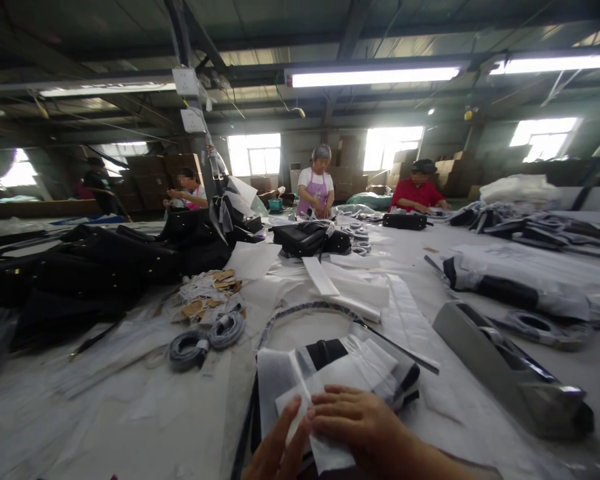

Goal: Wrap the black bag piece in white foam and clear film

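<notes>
Right in front of me lies a black handbag (325, 352), mostly covered by sheets of white wrapping paper (275, 373). My right hand (355, 423) rests flat on the paper, its fingers stretched toward the left. Beside it, my left hand (280, 443) touches the paper's near part with straight fingers; its lower part is cut off by the frame edge. A wrapped handle (310, 308) arches out behind the bag. How much of the bag sits under my hands is hidden.
Rolled straps (189, 351) and a heap of tags (210, 297) lie left, before piled black bags (100, 260). A grey tape dispenser (510, 367) stands right, near a plastic-wrapped bag (520, 280). Across the table, a person in a purple apron (317, 190) and others work.
</notes>
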A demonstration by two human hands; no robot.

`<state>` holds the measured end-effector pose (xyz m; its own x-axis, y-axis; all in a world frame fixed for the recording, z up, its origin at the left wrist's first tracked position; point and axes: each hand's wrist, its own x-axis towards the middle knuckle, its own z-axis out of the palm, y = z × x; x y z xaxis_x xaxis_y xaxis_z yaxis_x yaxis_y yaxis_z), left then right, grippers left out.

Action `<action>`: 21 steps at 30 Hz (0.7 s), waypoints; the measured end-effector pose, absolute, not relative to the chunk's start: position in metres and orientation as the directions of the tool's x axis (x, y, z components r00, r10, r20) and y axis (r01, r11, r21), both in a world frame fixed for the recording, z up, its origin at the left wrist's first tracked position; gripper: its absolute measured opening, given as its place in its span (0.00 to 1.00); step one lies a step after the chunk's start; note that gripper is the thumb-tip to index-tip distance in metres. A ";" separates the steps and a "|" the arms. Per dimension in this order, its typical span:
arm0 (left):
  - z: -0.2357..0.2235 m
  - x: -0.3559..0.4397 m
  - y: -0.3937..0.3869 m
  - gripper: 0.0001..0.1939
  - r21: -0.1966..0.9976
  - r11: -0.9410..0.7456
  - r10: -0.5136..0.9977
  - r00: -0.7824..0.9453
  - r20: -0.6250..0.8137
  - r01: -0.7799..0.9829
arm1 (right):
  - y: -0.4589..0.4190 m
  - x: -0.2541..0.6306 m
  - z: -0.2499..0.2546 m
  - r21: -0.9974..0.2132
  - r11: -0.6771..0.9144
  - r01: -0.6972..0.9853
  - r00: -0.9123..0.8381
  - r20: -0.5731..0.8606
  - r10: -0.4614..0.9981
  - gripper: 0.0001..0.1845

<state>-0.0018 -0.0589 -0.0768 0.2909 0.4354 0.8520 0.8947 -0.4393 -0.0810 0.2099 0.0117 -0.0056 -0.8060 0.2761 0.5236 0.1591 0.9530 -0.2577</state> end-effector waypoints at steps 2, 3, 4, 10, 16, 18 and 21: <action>-0.072 -0.003 -0.059 0.19 -0.135 -0.480 0.405 0.355 0.843 0.867 | 0.005 0.212 -0.005 -0.197 0.966 0.169 -0.822 0.512 0.248 0.19; -0.069 -0.003 -0.059 0.18 -0.160 -0.499 0.395 0.388 0.833 0.852 | 0.002 0.214 -0.006 -0.164 0.972 0.171 -0.823 0.518 0.232 0.19; -0.067 -0.004 -0.060 0.18 -0.182 -0.514 0.388 0.416 0.822 0.838 | -0.003 0.217 -0.008 -0.131 0.976 0.172 -0.816 0.536 0.216 0.18; -0.066 -0.011 -0.062 0.17 -0.247 -0.527 0.387 0.488 0.782 0.813 | -0.028 0.247 -0.020 -0.244 0.948 0.205 -0.682 0.659 0.317 0.10; -0.075 -0.013 -0.061 0.19 -0.280 -0.528 0.401 0.526 0.750 0.802 | -0.020 0.233 -0.009 -0.211 0.903 0.374 -0.626 0.661 0.413 0.16; -0.076 -0.013 -0.060 0.19 -0.269 -0.534 0.394 0.518 0.760 0.801 | -0.012 0.220 -0.009 -0.191 0.901 0.390 -0.651 0.635 0.416 0.12; -0.074 -0.014 -0.060 0.19 -0.252 -0.546 0.407 0.516 0.753 0.799 | -0.005 0.209 -0.013 -0.148 0.901 0.408 -0.662 0.632 0.404 0.08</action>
